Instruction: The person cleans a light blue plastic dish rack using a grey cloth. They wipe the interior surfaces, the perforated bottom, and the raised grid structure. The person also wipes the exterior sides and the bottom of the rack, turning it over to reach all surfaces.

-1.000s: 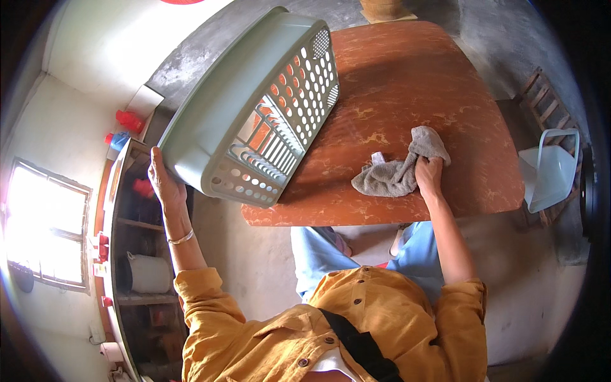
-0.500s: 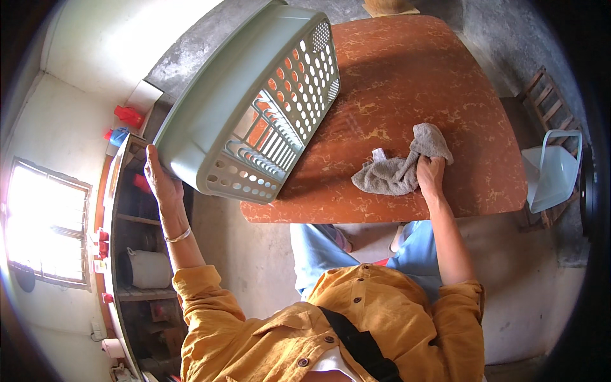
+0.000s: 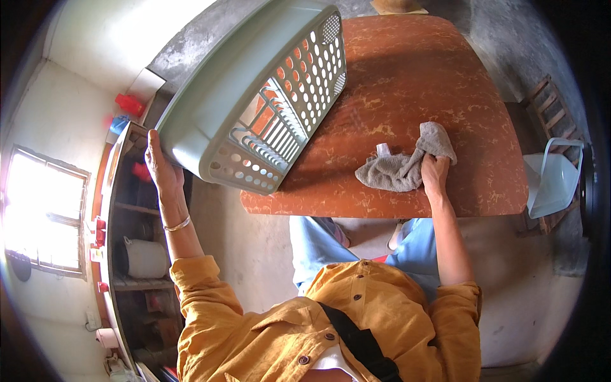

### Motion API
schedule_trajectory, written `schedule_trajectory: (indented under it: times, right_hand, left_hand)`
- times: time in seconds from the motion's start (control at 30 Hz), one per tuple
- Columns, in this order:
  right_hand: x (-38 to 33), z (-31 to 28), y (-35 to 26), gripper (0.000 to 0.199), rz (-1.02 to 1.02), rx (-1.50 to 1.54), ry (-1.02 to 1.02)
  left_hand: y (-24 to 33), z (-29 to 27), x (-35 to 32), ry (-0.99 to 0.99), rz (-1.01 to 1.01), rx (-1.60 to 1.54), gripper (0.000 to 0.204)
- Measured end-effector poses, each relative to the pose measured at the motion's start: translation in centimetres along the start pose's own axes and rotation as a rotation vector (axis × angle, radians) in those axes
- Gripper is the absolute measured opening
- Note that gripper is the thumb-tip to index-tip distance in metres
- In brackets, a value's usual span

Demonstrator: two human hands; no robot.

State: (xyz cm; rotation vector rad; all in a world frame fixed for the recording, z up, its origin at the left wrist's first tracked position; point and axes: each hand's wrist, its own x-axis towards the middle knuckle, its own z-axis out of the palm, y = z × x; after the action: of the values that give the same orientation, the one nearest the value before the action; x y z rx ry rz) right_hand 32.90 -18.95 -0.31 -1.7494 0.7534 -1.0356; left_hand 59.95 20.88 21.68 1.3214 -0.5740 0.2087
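A pale green plastic dish rack (image 3: 232, 83) with a perforated, slotted side stands tilted up on its edge over the left part of the table. My left hand (image 3: 163, 164) grips its near left rim, thumb on the outside and the other fingers partly hidden behind it. On the reddish-brown marbled table (image 3: 407, 76), a crumpled grey cloth (image 3: 394, 173) with a small white label lies near the front edge. My right hand (image 3: 435, 173) is closed on the cloth's right end, pressing it to the tabletop.
At the left stands a dark shelf unit (image 3: 141, 283) holding a white pot (image 3: 145, 258). A light blue scoop-shaped container with a handle (image 3: 555, 181) and a wooden ladder-like frame (image 3: 552, 111) are at the right. A straw hat (image 3: 398, 6) sits beyond the table's far edge.
The dish rack has shifted slightly up and to the right, with my left hand still on it. The cloth and my right hand have moved only a little; the whole view has shifted slightly.
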Motion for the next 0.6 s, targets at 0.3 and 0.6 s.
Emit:
schedule_trajectory:
  times: [0.3,0.6]
  right_hand:
    - [0.0,0.0,-0.2,0.025,-0.015,-0.02,-0.015]
    - [0.4,0.7,0.6,0.029,-0.154,0.226,0.17]
  left_hand:
    - [0.6,-0.1,-1.0,-0.013,-0.01,0.004,0.04]
    - [4.9,9.5,-12.1,-0.604,0.4,0.717,0.039]
